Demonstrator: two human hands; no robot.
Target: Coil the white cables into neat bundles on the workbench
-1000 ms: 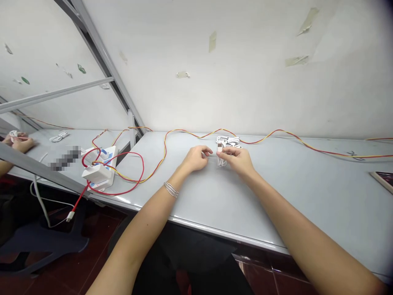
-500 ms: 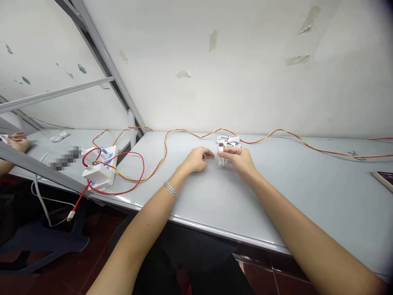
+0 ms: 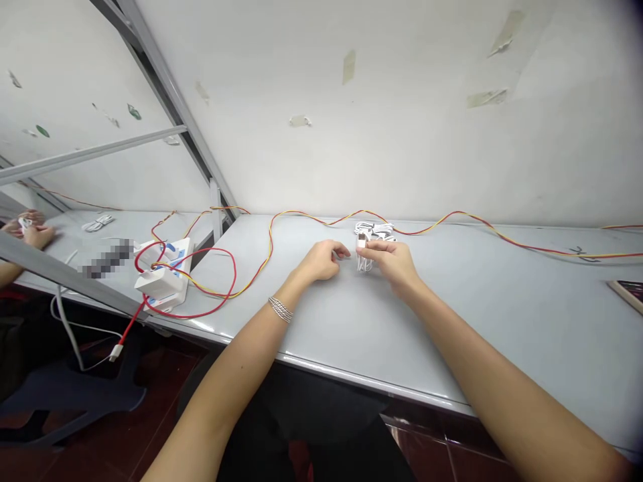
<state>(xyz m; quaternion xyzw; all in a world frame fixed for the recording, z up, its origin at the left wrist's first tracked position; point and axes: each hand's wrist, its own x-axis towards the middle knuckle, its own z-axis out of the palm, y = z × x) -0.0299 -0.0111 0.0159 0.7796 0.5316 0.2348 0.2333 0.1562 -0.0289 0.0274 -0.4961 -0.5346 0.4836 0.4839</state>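
Note:
My right hand (image 3: 394,261) pinches a coiled white USB cable (image 3: 364,264) between thumb and fingers, its flat metal-tipped plug pointing up. Just to the left, my left hand (image 3: 322,261) hovers over the grey table with its fingers loosely curled and apart from the thumb. I see nothing held in it, and it is a small gap away from the cable. Behind the held cable, against the wall, lies a bundle of white cables (image 3: 372,229) with dark ties.
A red and yellow wire (image 3: 271,249) runs along the wall to a white power strip (image 3: 185,268) with plugged-in adapters at left. Beyond a metal frame (image 3: 173,87), a co-worker's hands (image 3: 37,234) hold something white near another white cable bundle (image 3: 98,223). A framed edge (image 3: 625,294) shows at far right.
My hands and the cable have stayed practically still. The co-worker's hands at the far left have shifted slightly, and the white thing in them shows more.

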